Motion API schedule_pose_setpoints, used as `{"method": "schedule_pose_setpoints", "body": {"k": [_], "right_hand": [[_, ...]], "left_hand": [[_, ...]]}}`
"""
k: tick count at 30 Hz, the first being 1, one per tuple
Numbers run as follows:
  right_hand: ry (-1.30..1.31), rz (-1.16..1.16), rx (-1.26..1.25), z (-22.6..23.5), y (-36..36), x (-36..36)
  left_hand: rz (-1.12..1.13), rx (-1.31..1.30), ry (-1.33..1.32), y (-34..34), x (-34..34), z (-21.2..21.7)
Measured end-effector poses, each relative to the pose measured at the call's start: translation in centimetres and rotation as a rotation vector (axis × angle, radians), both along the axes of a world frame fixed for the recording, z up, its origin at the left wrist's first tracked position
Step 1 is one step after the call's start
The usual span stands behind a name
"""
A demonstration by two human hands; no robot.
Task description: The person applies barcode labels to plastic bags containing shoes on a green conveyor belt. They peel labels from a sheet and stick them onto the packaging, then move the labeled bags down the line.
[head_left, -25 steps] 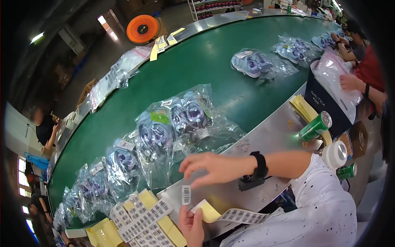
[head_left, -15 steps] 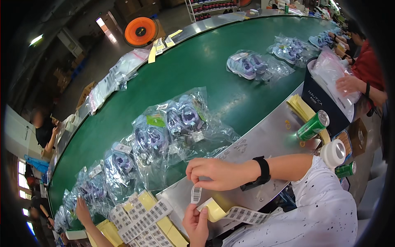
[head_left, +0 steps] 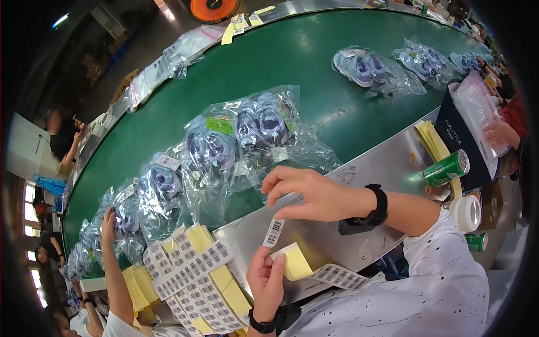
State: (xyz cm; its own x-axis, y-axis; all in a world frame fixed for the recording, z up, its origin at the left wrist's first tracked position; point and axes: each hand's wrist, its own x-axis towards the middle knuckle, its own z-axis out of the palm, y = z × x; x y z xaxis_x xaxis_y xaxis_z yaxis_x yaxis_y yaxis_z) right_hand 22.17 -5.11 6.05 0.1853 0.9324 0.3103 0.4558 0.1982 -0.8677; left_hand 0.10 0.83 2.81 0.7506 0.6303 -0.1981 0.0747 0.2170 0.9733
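My left hand (head_left: 266, 281) is closed on a yellow-backed strip of barcode labels (head_left: 297, 263), pinching it between thumb and fingers. A single white barcode label (head_left: 274, 232) stands up between my two hands. Its lower end meets my left fingertips, and its upper end is at the thumb of my right hand (head_left: 317, 194). The other right fingers are curved above, apart from the thumb. Just beyond my hands, pairs of blue-purple shoes (head_left: 261, 124) in clear plastic bags lie on the green conveyor belt (head_left: 252, 56).
Sheets of barcode labels (head_left: 193, 272) cover the metal ledge (head_left: 337, 241) at left. Toward the right are a green can (head_left: 447, 168), a white-lidded container (head_left: 466, 213) and a dark box (head_left: 460, 137) of plastic bags. A co-worker's hand (head_left: 108, 224) reaches toward bagged shoes at left.
My right hand has risen from the left one, its fingers spreading and the barcode label's upper end rising with it. The view has shifted. A co-worker's arm at left reaches further in.
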Motion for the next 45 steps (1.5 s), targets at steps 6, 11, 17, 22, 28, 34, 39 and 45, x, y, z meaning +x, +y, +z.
{"method": "schedule_pose_setpoints", "body": {"k": [6, 11, 17, 22, 28, 34, 39, 45], "right_hand": [[-0.21, 0.069, 0.119, -0.3, 0.0, -1.2], [-0.615, 0.06, 0.46, 0.5, -0.7, -2.5], [-0.365, -0.489, 0.436, 1.0, 0.2, 3.6], [0.494, -0.901, 0.215, -8.0, 5.3, 16.0], [0.559, -0.918, -0.135, -9.4, 8.7, 20.0], [0.349, -0.905, -0.185, -9.9, 7.2, 23.1], [0.681, -0.814, -0.076, -9.5, 6.9, 26.5], [0.779, -0.598, -0.267, -10.8, 8.9, 27.7]], "left_hand": [[0.043, -0.04, 0.081, -0.3, 0.4, 0.6], [0.088, -0.039, 0.003, -0.6, 1.2, 1.2], [0.224, -0.097, 0.015, -0.2, 1.8, 0.2], [0.19, 0.07, 0.036, -0.8, 0.2, -3.7], [0.112, 0.197, 0.159, -1.9, 0.3, -2.8], [0.072, 0.171, 0.222, -1.2, -0.6, -4.9], [0.119, 0.084, 0.233, -2.0, 0.8, -2.7], [0.092, 0.129, 0.27, -2.0, 0.4, -3.7]]}}
